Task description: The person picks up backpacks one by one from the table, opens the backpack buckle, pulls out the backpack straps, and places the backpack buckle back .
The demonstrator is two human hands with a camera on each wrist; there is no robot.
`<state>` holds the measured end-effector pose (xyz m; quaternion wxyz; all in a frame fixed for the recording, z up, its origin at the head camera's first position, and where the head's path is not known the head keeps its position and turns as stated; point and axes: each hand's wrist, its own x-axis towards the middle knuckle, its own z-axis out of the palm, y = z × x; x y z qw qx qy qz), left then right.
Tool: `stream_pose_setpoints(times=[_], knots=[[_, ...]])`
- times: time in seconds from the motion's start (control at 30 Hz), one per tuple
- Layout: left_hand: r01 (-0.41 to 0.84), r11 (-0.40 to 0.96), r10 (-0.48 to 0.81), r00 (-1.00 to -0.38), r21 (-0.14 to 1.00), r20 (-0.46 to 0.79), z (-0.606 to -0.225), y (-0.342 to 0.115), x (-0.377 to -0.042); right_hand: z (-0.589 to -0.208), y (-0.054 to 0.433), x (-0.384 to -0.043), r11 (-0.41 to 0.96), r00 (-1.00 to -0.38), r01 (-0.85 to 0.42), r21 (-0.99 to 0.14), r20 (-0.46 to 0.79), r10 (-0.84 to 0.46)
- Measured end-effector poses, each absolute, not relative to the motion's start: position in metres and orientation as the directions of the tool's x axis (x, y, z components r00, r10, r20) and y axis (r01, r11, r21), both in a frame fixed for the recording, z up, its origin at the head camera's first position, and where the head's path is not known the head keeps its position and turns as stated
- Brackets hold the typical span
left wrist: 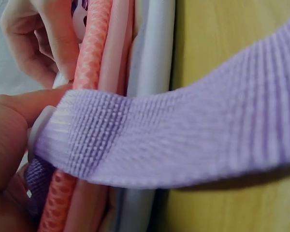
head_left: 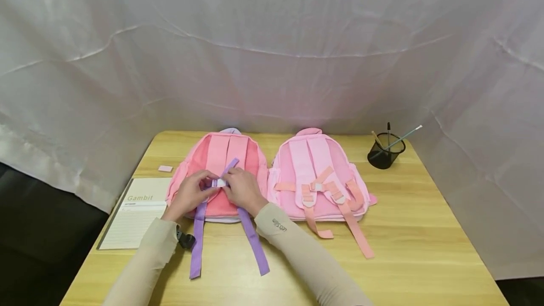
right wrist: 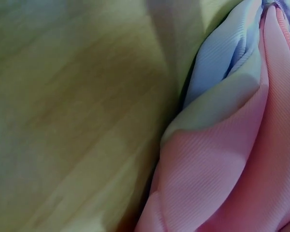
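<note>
A coral-pink backpack (head_left: 257,169) lies with its shoulder straps upward on the table. Over its middle, my left hand (head_left: 192,191) and right hand (head_left: 245,189) meet at a white plastic buckle (head_left: 219,182) on a purple chest strap (head_left: 231,164). Thumb and fingers of each hand pinch the buckle from its own side; whether its halves are joined is too small to tell. Two purple webbing straps (head_left: 253,242) hang from the backpack toward the near edge. In the left wrist view a purple strap (left wrist: 183,140) crosses close up. The right wrist view shows the backpack's pink side (right wrist: 208,169).
A second, lighter pink backpack (head_left: 293,164) with peach straps lies against the first, on its right. At left are a notebook (head_left: 144,223) partly under the backpack and a small pink eraser (head_left: 165,168). A black mesh pen cup (head_left: 382,158) stands back right.
</note>
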<state>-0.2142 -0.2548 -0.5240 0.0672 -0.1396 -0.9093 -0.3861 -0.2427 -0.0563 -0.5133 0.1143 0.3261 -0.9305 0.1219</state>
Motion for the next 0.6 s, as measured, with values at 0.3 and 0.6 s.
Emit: stream_pose_setpoints(times=[0.3, 0.6], knots=[[0.309, 0.628, 0.182, -0.951, 0.714, 0.251, -0.5281, -0.2530, -0.2156, -0.5153, -0.0536, -0.2444, 0.755, -0.762, -0.633, -0.169, 0.305, -0.571], [0.259, 0.635, 0.143, -0.965, 0.728, 0.218, -0.5279, -0.2517, -0.2139, -0.5165, -0.0543, -0.2455, 0.754, -0.756, -0.640, -0.150, 0.299, -0.582]])
